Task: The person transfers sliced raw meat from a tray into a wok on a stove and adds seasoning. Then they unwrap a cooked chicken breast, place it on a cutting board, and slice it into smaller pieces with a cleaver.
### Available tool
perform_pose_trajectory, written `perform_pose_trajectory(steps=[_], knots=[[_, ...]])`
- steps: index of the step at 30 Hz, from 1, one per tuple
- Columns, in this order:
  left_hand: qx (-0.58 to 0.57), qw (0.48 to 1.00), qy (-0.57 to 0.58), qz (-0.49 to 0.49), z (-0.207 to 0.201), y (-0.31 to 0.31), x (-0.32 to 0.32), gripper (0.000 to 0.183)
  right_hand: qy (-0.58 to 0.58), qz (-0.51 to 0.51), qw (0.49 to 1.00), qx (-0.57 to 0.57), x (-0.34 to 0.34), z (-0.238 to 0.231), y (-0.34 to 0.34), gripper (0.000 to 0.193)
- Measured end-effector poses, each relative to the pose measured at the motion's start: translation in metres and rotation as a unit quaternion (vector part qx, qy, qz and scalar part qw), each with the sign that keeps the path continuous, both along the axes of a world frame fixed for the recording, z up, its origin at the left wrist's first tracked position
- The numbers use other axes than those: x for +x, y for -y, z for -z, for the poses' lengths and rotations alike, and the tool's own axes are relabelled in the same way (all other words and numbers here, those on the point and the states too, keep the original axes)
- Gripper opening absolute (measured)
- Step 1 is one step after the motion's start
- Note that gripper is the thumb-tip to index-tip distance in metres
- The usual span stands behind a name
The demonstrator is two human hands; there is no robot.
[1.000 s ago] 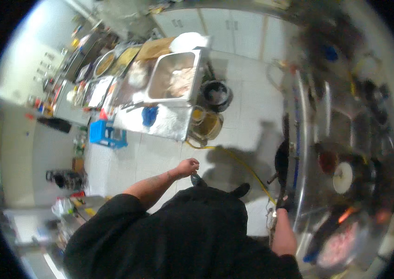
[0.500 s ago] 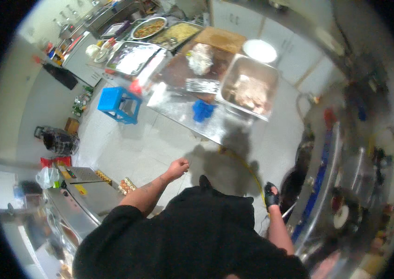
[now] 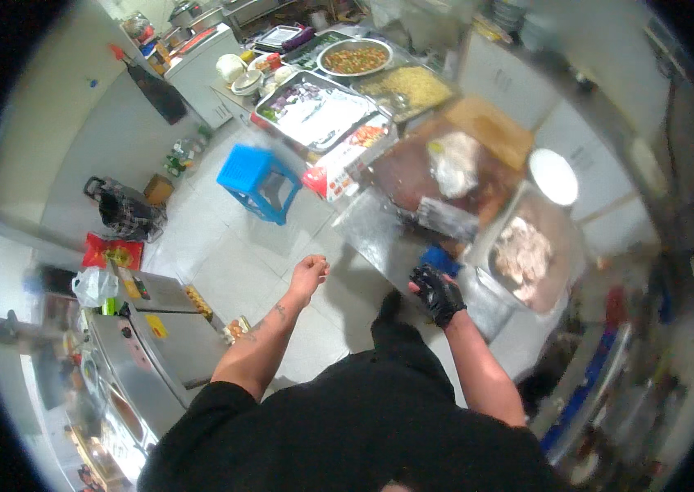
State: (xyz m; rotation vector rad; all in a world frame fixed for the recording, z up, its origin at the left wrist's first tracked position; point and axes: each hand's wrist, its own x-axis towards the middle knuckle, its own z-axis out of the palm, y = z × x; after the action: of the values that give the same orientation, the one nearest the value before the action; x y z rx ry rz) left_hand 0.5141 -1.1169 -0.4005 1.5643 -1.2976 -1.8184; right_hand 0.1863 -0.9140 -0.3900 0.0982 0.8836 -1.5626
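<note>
My left hand (image 3: 310, 276) is bare and hangs over the floor, its fingers curled in with nothing visible in them. A black glove covers my right hand (image 3: 439, 297), which hovers by the near edge of the metal table (image 3: 363, 223) with its fingers partly apart and holding nothing I can see. Just beyond it lies a crumpled blue cloth or glove (image 3: 442, 259). Next to that is a flat grey rectangular thing (image 3: 448, 219), blurred. A clear plastic bag (image 3: 454, 164) of something pale sits on the brown board (image 3: 400, 174). A deep steel pan (image 3: 490, 289) holds pale meat pieces (image 3: 523, 254).
White plates (image 3: 554, 176) stand behind the pan. Trays of food, including a chopped-vegetable tray (image 3: 355, 59), line the table's far left. A blue stool (image 3: 255, 179) stands on the floor. Steel equipment (image 3: 162, 340) is at left, a stove-like counter (image 3: 589, 389) at right.
My right hand has swung up and forward to the table's edge. The view has turned and come nearer, so the table now lies further right. My left hand remains low with curled fingers.
</note>
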Motion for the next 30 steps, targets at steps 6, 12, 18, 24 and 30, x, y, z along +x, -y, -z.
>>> perform_pose_trajectory(steps=[6, 12, 18, 24, 30], knots=[[-0.031, 0.994, -0.059, -0.084, -0.024, 0.132, -0.035, 0.027, -0.801, -0.281, 0.522, -0.083, -0.022, 0.047, 0.107, 0.036], [-0.025, 0.981, -0.091, -0.169, -0.017, 0.273, -0.061, 0.027, -0.174, -0.157, 0.968, -0.091, -0.020, 0.020, 0.164, 0.048], [0.017, 0.963, -0.174, -0.206, 0.023, 0.390, -0.082, 0.012, -0.385, -0.198, 0.900, -0.044, -0.018, -0.002, 0.176, 0.048], [0.062, 0.975, -0.087, -0.194, 0.044, 0.453, -0.092, 0.013, -0.175, -0.068, 0.981, 0.053, -0.012, -0.003, 0.202, 0.038], [0.032, 0.994, -0.036, -0.100, 0.036, 0.478, -0.082, 0.022, -0.506, -0.089, 0.850, 0.119, 0.008, 0.025, 0.205, 0.030]])
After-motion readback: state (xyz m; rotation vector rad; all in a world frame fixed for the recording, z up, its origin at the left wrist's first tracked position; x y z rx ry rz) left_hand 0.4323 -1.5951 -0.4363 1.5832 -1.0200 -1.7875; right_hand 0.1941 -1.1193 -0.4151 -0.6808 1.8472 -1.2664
